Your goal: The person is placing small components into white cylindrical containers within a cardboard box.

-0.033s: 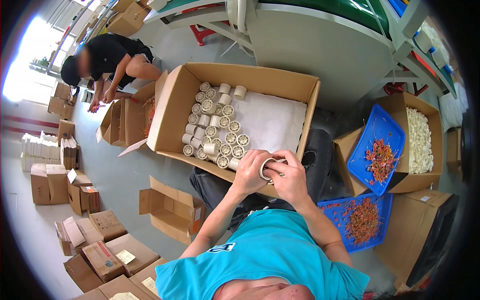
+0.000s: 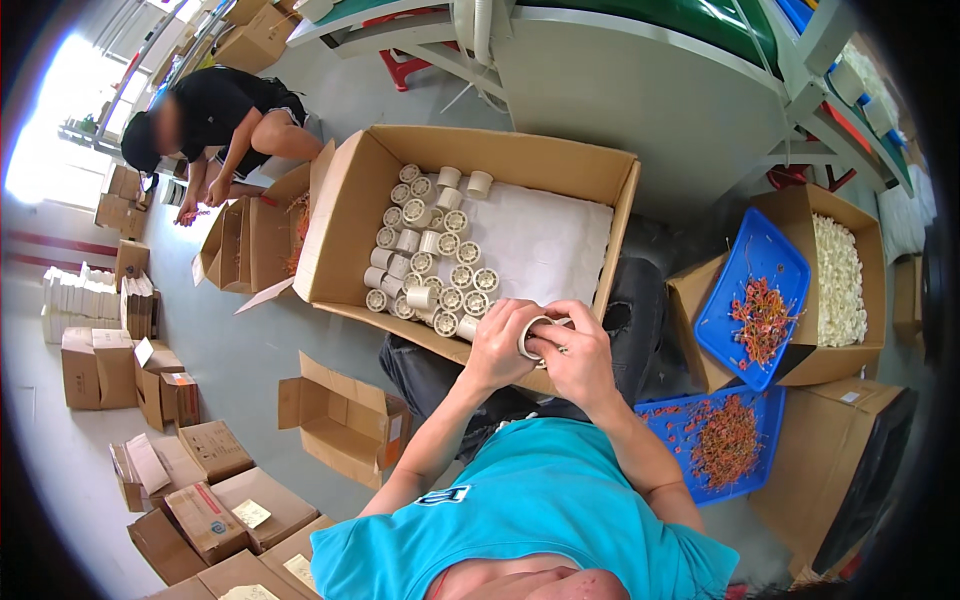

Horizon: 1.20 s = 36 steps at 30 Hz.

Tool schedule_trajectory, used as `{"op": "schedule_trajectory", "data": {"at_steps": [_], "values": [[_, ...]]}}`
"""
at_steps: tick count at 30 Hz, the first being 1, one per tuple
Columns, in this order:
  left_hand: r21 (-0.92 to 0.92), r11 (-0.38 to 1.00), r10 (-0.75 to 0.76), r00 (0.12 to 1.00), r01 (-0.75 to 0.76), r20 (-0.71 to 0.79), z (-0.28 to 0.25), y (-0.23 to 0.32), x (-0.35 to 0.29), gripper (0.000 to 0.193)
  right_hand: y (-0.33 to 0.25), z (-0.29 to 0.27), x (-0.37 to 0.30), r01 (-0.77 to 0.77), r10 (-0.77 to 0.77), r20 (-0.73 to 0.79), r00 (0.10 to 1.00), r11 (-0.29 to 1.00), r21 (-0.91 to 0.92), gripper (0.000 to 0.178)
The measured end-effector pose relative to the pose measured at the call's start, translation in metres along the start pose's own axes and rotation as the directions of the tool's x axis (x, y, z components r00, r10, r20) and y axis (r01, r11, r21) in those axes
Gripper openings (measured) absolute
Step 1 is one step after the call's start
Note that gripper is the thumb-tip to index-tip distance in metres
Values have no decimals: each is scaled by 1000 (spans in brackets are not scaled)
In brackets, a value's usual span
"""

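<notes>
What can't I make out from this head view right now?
- White spool: mostly covered by the left hand and right hand.
- Anything in the right hand's fingers: too small to tell.
- Red bits on the blue tray: too small to identify.
- Box floor: hidden under white sheet.

Large open cardboard box straight ahead, lined with a white sheet, rows of small white spools packed along its left half. To the right, a tilted blue tray with a tangle of red-orange bits, leaning on a carton of white pieces. Below it, a second blue tray with more red-orange bits. On the grey floor at left, an empty open carton, stacked closed cartons. Far left, a person in black bent over another box.
</notes>
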<state>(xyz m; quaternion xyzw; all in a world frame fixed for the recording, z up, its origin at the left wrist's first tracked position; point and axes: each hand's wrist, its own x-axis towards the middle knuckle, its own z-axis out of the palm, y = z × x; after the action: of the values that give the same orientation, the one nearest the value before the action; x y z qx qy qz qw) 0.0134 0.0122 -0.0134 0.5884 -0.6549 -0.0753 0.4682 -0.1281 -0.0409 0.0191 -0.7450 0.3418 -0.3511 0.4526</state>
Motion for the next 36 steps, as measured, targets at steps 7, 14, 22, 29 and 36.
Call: {"op": "schedule_trajectory", "data": {"at_steps": [7, 14, 22, 29, 36], "values": [[-63, 998, -25, 999, 27, 23, 3, 1, -4, 46, 5, 0, -2, -61, 63, 68, 996, 998, -26, 18], [-27, 1000, 9, 995, -7, 100, 4, -8, -4, 48, 10, 10, -6, -112, 113, -6, 994, 993, 43, 16], [6, 995, 104, 994, -104, 40, 9, -3, 1, 49, 12, 10, -10, -79, 93, -112, 989, 989, 123, 17], [83, 992, 88, 994, -93, 64, 13, -3, 8, 51, 17, 6, -1, -39, 60, -127, 990, 986, 159, 18], [113, 990, 77, 992, -89, 102, 20, -6, 17, 53, 27, 2, 6, -18, 40, -146, 988, 989, 147, 19]]}}
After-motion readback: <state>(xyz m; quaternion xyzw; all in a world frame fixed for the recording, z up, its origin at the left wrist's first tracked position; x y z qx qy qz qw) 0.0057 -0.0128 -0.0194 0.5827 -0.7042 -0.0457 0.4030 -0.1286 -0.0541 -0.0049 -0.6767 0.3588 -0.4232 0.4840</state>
